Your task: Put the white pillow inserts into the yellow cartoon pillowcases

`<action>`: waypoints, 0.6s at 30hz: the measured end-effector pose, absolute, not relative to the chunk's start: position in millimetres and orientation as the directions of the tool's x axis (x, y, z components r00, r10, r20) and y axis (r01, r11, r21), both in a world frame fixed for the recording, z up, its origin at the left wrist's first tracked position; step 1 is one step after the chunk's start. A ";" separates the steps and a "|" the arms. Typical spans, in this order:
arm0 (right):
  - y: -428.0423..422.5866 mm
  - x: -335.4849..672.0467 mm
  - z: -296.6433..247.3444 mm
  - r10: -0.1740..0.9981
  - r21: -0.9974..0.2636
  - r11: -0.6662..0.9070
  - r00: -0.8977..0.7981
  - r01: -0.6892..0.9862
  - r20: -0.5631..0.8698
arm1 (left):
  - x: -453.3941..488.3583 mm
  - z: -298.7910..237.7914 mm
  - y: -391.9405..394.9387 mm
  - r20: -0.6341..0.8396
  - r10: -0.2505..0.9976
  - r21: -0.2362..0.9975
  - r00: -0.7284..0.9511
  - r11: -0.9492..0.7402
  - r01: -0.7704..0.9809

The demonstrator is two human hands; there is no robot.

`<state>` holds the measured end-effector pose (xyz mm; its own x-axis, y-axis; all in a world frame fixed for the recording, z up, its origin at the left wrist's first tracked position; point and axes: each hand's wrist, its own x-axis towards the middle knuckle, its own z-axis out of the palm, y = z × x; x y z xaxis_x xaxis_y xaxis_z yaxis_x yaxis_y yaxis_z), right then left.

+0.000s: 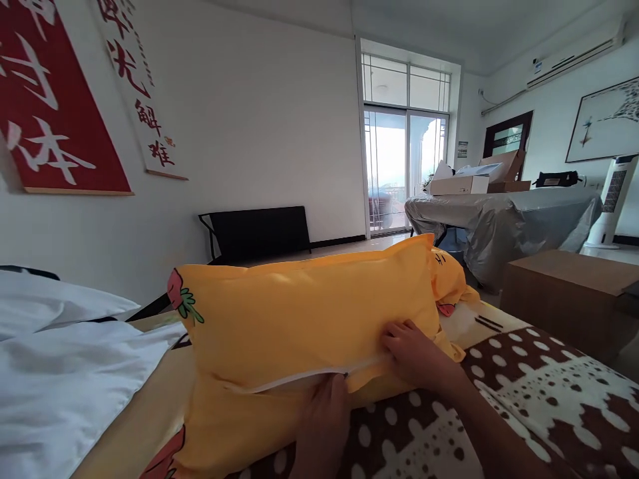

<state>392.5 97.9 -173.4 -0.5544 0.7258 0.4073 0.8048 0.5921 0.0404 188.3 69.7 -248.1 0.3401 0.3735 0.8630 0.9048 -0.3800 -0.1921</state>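
A yellow pillow (299, 313) in a case printed with strawberries lies across the bed in front of me. Its open edge, with a white zipper line (304, 380), faces me. My left hand (322, 422) is closed on that edge near the zipper's end, fingers pinched on the fabric. My right hand (414, 356) rests on the pillow's right part, fingers curled and pressing the yellow cloth just above the opening.
A brown blanket with white dots (524, 406) covers the bed at right. White bedding (64, 372) lies at left. A cardboard box (569, 293) stands beyond the bed, with a covered table (504, 216), a black bench (257, 233) and a tower fan (612, 199) farther off.
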 end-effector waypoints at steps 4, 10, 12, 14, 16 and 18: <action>84.0 354.8 -151.6 0.629 0.097 0.701 -0.676 0.707 0.384 | 189.1 -244.5 68.4 0.850 0.412 -0.160 0.328 -0.391 0.906; 88.3 317.9 -165.3 0.723 -0.015 0.638 -0.593 0.770 0.354 | 190.9 -248.4 69.1 0.780 0.579 0.009 0.240 -0.393 0.919; 92.5 318.9 -174.6 0.684 0.002 0.668 -0.614 0.745 0.395 | 189.6 -249.1 70.4 0.779 0.583 0.024 0.231 -0.396 0.918; 97.4 323.1 -181.5 0.624 0.006 0.721 -0.652 0.693 0.430 | 186.8 -246.7 71.3 0.786 0.566 0.001 0.250 -0.405 0.914; 102.5 326.7 -186.2 0.590 -0.022 0.751 -0.656 0.660 0.471 | 183.1 -241.6 70.9 0.788 0.541 -0.048 0.293 -0.421 0.906; 106.9 327.3 -189.4 0.578 -0.048 0.761 -0.642 0.647 0.503 | 180.0 -235.5 68.8 0.792 0.525 -0.078 0.311 -0.420 0.904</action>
